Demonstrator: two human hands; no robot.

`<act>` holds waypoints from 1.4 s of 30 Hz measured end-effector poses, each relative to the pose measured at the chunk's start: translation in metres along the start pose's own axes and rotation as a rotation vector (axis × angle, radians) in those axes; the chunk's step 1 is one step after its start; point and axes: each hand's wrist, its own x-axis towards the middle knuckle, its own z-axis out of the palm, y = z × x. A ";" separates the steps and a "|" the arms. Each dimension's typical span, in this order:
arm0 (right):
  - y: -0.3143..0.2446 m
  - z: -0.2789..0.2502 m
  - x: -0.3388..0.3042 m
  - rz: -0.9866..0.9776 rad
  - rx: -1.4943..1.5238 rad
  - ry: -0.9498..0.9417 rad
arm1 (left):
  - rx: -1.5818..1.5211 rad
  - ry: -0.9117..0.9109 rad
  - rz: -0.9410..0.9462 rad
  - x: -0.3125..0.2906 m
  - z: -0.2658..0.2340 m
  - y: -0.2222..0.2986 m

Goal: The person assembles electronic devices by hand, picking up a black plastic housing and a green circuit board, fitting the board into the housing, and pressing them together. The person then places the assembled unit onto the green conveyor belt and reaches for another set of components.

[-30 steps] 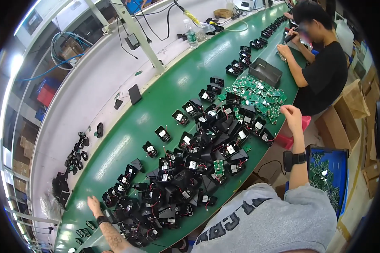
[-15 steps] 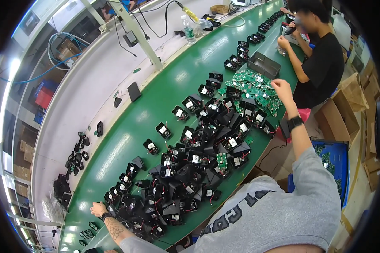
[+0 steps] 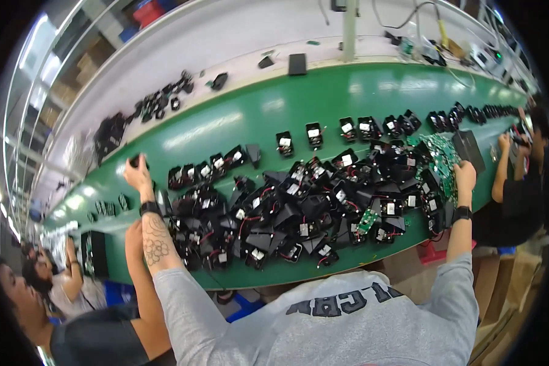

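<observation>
My left hand (image 3: pixel 138 175) is raised at the left over the green bench, with a small black housing (image 3: pixel 136 162) between thumb and fingers. At the right, my right hand (image 3: pixel 465 175) has its fingers curled together at the edge of a pile of green circuit boards (image 3: pixel 440 154). Whatever those fingertips hold, if anything, is hidden. Between my hands spreads a large heap of black housings (image 3: pixel 287 213) with white labelled parts and red wires inside. One green board (image 3: pixel 367 221) lies on the heap. A row of black housings (image 3: pixel 207 169) stands just right of my left hand.
A dark grey tray (image 3: pixel 468 151) sits beside the boards. More housings (image 3: pixel 360 129) line the green bench (image 3: pixel 256 125) beyond the heap. Small black parts (image 3: pixel 165 97) lie on the white ledge. Co-workers sit close at the left (image 3: pixel 97 329) and right (image 3: pixel 518 165).
The view has swung left, bringing co-workers at the left into sight. My left hand has lifted off the row with a black housing. My right hand has lowered to the edge of the board pile.
</observation>
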 end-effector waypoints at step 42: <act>-0.261 -0.142 -0.181 -0.178 1.664 -1.052 | -1.426 -1.268 -0.325 -0.235 -0.227 0.351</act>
